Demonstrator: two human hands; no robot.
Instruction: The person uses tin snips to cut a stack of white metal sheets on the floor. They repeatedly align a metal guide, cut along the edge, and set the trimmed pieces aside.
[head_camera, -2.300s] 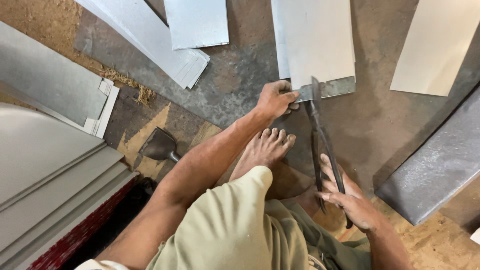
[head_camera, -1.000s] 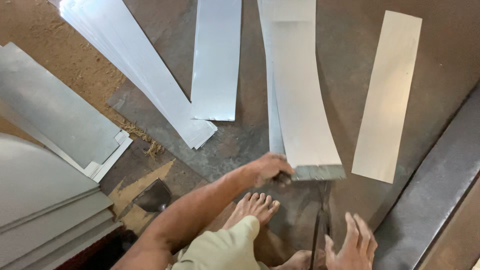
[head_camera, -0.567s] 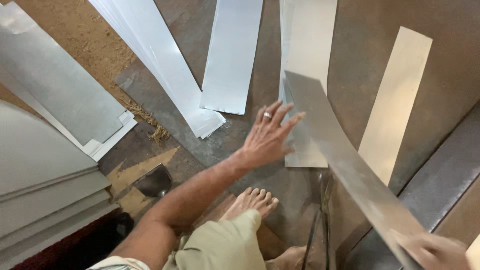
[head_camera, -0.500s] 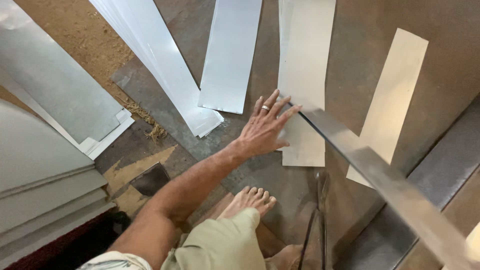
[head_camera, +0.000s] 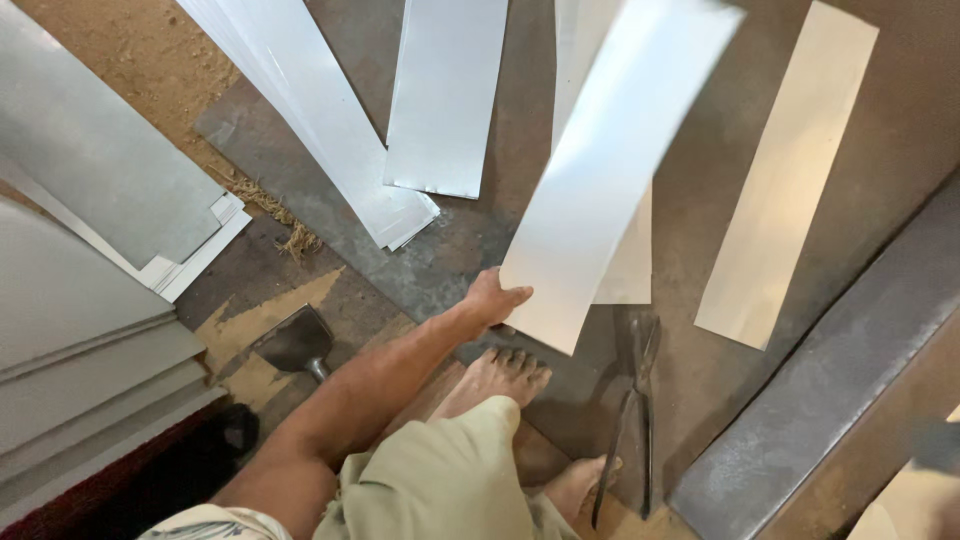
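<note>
Right, my left hand (head_camera: 492, 300) is pinched on the near left corner of a long sheet-metal strip (head_camera: 612, 170), which is lifted and tilted away from me over the dark steel floor plate (head_camera: 470, 240). My right hand is out of view, so I can't tell its state.

Nearest me: my bare feet (head_camera: 500, 375), with the tin snips (head_camera: 630, 400) lying on the plate just right of them, handles toward me. A chisel-like scraper (head_camera: 295, 342) sits to the left by my forearm.

Doing it well, I'd judge: keep the grip on the flat face rather than wrapping the cut edge, and hold the near end clear of my toes, since it hangs just above them.

Edges and room: another strip (head_camera: 625, 230) lies flat partly under the held one. A pale strip (head_camera: 790, 170) is well apart to the right, two more strips (head_camera: 450, 100) to the left, and stacked sheets (head_camera: 90, 200) at far left. The bare plate between the strips is narrow.
</note>
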